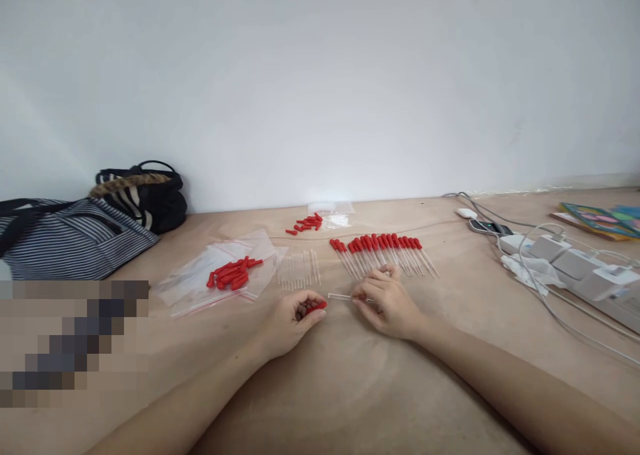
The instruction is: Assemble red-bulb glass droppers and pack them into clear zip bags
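Closed round a red rubber bulb (316,308) is my left hand (295,318), low in the middle. My right hand (387,303) pinches a clear glass tube (340,297), whose end points left at the bulb without touching it. Beyond my right hand lies a row of droppers (375,245), clear tubes with red bulbs on their far ends. Several bare tubes (299,270) lie side by side past my left hand. To their left, loose red bulbs (233,273) rest on clear plastic bags (187,285).
More red bulbs (307,224) and a small bag of tubes (337,216) lie near the wall. Striped bag (75,238) and black bag (160,198) stand at left. Chargers (580,262), cables, a dark device (490,228) and colourful booklets (600,219) are at right.
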A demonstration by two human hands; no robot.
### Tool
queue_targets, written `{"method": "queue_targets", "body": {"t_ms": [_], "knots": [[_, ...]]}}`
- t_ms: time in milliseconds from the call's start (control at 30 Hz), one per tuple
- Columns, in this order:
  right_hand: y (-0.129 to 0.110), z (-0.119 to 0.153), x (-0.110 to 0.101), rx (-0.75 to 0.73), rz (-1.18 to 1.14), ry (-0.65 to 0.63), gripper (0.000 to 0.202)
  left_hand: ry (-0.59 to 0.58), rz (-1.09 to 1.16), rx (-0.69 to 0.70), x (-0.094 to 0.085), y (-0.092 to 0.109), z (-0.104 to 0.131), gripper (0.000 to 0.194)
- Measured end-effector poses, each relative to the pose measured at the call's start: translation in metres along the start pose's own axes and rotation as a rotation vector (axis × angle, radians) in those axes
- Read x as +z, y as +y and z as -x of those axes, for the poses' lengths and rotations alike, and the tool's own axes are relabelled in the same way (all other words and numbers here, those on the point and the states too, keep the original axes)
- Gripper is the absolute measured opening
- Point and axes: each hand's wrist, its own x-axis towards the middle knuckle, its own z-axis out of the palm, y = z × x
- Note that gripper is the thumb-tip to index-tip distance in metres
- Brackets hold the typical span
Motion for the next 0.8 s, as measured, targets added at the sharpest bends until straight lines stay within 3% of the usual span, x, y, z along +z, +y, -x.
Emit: {"method": "queue_targets", "body": {"t_ms": [500, 633, 800], "knots": [[-0.019, 0.002, 0.011, -0.066, -0.07, -0.033, 0.017, 0.184, 0.271, -0.039, 0.007, -0.011, 0.001, 0.017], [-0.023, 0.003, 0.013, -0.037, -0.124, 0.0, 0.017, 0.218, 0.369, -0.105, 0.009, -0.009, 0.001, 0.02], [-0.023, 0.004, 0.014, -0.1, -0.111, 0.047, 0.018, 0.235, 0.397, -0.143, 0.01, -0.007, 0.002, 0.024]]}}
